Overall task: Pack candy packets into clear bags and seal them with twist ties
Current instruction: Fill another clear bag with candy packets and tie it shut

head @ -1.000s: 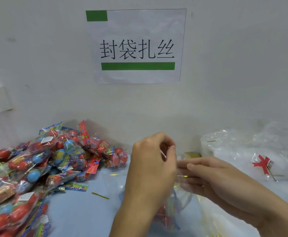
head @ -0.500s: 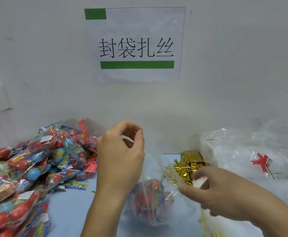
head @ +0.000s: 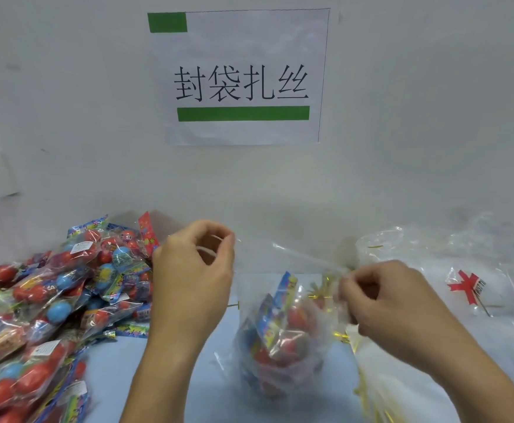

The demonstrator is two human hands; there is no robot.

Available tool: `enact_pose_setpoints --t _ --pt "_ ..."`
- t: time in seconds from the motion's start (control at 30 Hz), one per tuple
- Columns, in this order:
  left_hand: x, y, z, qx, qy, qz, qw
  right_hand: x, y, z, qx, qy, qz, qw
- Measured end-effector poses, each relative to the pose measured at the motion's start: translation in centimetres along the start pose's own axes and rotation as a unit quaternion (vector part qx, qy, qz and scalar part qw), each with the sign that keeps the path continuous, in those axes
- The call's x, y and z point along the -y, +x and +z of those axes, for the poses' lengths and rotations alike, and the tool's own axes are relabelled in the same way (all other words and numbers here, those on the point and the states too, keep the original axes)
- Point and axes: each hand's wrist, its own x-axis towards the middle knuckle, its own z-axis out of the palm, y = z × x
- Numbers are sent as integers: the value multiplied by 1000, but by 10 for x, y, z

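Hands (head: 193,279) (head: 384,303) stand apart, each pinching a top corner of the bag (head: 280,340), which holds candy and stands on the table (head: 164,377). Thin film could slip, spilling packets.

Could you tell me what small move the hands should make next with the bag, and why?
Probably bring the two hands together to gather the bag's mouth into a neck. The left hand and right hand each pinch one end of the top edge of the bag, stretched wide between them, candy packets are already inside, and no twist tie is on it yet.
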Motion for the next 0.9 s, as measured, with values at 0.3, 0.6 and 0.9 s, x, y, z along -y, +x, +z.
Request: enact_pose_setpoints --t 0.3,0.6,0.9 --pt "-8 0 -4 -38 -82 8 996 1 4 -2 -105 163 1 981" --pt "-15 -1 -6 -35 -113 25 993 -6 9 2 -81 281 22 956" --pt "-14 -1 -3 -34 -131 62 989 -7 11 7 -113 332 -3 936"
